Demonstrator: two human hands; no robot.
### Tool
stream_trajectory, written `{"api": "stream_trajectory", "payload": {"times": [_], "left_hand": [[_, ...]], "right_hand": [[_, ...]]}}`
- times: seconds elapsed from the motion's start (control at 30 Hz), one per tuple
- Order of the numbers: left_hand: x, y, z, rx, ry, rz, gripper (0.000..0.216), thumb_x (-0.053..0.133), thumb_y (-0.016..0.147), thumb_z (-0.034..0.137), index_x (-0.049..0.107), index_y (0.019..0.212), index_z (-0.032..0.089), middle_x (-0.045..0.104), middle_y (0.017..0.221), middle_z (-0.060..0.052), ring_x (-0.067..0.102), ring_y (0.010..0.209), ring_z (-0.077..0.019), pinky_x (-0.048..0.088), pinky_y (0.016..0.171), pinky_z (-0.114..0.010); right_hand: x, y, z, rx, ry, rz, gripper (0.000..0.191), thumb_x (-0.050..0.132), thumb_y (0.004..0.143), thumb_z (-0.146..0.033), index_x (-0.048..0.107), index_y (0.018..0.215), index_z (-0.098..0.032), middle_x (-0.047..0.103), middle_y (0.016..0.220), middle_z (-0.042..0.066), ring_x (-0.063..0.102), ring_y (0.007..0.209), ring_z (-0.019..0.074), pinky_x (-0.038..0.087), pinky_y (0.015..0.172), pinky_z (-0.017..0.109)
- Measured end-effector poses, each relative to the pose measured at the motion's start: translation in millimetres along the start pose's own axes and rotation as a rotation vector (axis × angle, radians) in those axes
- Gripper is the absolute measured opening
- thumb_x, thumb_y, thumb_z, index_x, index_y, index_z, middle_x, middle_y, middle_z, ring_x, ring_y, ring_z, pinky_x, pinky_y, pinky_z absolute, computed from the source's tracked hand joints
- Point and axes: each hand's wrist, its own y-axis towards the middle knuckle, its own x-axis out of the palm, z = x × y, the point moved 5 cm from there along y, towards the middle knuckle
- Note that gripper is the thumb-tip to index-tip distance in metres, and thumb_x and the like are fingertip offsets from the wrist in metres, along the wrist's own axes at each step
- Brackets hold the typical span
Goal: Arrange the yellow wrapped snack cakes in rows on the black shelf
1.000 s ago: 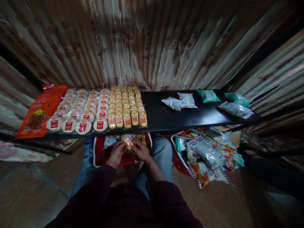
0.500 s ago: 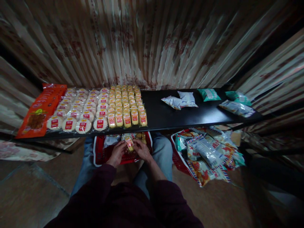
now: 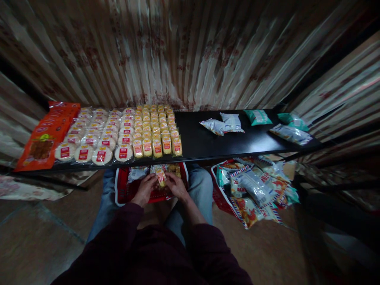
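Partly behind both hands' fingers [image 3: 170, 178], a small yellow packet [image 3: 160, 177], illegible.

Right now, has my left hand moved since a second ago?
No, not noticeably: against the black shelf, your left hand keeps its place; only the view shifted slightly.

A packet [image 3: 160, 177] is sitting between the hands [image 3: 145, 189], seemingly above a basket [image 3: 122, 191]; bags [image 3: 232, 123] are lying rightward on the shelf [image 3: 194, 139].

Clear plastic is wrapping the held snack pack [image 3: 160, 178]; the black shelf [image 3: 196, 144] is gleaming, smooth and glossy! Foil-like bags [image 3: 255, 189] are shining, crinkled; the red basket [image 3: 121, 190] is showing plastic, denim jeans [image 3: 201, 192] are looking matt, curtain cloth [image 3: 166, 51] is hanging pleated.
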Motion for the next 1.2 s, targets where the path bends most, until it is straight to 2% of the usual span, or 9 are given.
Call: {"api": "stream_trajectory", "payload": {"times": [0.23, 0.5, 0.7, 0.9, 1.2], "left_hand": [[8.0, -8.3, 6.4, 0.007, 0.041, -0.061, 0.049, 0.088, 0.047, 0.036, 0.064, 0.084, 0.015, 0.063, 0.064, 0.002, 0.053, 0.050, -0.0061, 0.041, 0.052, -0.019], [23.1, -22.4, 16.7, 0.029, 0.075, -0.137, 0.045, 0.086, 0.050, 0.036, 0.065, 0.083, 0.015, 0.062, 0.066, 0.002, 0.053, 0.053, -0.0066, 0.039, 0.053, -0.019], [34.8, -25.2, 19.9, 0.070, 0.091, -0.209, 0.042, 0.085, 0.053, 0.035, 0.066, 0.084, 0.014, 0.062, 0.066, 0.001, 0.053, 0.054, -0.0070, 0.039, 0.054, -0.020], [36.4, -27.5, 21.5, 0.090, 0.115, -0.180, 0.044, 0.084, 0.054, 0.034, 0.064, 0.087, 0.014, 0.064, 0.070, 0.001, 0.054, 0.054, -0.0072, 0.040, 0.053, -0.020], [37.5, -35.9, 23.8, 0.122, 0.170, -0.082, 0.033, 0.081, 0.058, 0.026, 0.059, 0.081, 0.016, 0.066, 0.073, -0.001, 0.060, 0.056, -0.0109, 0.045, 0.053, -0.022]], "right_hand": [[-2.6, -12.4, -11.4, -0.046, -0.057, 0.017, 0.037, 0.062, 0.074, -0.044, 0.065, 0.105, -0.024, 0.068, 0.091, 0.003, 0.064, 0.073, 0.0162, 0.056, 0.060, 0.028], [-5.6, -25.7, -18.5, -0.048, 0.071, 0.099, 0.039, 0.062, 0.073, -0.046, 0.064, 0.104, -0.023, 0.068, 0.094, 0.005, 0.063, 0.074, 0.0186, 0.056, 0.058, 0.029], [-11.8, -31.5, -26.6, -0.104, 0.075, 0.166, 0.037, 0.061, 0.074, -0.048, 0.065, 0.102, -0.023, 0.069, 0.087, 0.004, 0.062, 0.068, 0.0183, 0.054, 0.056, 0.029], [-14.2, -34.7, -29.9, -0.134, 0.104, 0.190, 0.041, 0.063, 0.073, -0.051, 0.067, 0.102, -0.022, 0.069, 0.095, 0.006, 0.064, 0.076, 0.0203, 0.055, 0.060, 0.030], [-22.6, -35.4, -31.2, -0.140, 0.204, 0.242, 0.040, 0.068, 0.070, -0.051, 0.073, 0.096, -0.021, 0.072, 0.103, 0.007, 0.065, 0.095, 0.0257, 0.053, 0.085, 0.039]]}}
